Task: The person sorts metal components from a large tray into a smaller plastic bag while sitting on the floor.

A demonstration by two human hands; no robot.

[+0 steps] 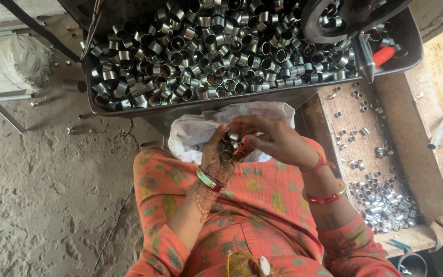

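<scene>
My left hand (219, 154) and my right hand (273, 139) meet over my lap, just above a white plastic bag (201, 131). Between the fingers of both hands are small shiny metal rings (232, 137), a few of them stacked in my left palm. My right fingertips touch the top ring. Both wrists carry bangles, and orange flowered sleeves cover my arms.
A dark metal tray (129, 110) heaped with several metal rings (216, 46) stands just beyond my hands. A pointed metal tool with a red handle (370, 59) hangs over its right end. A wooden box (411, 149) at the right holds more loose rings (385, 205). Dusty floor lies at the left.
</scene>
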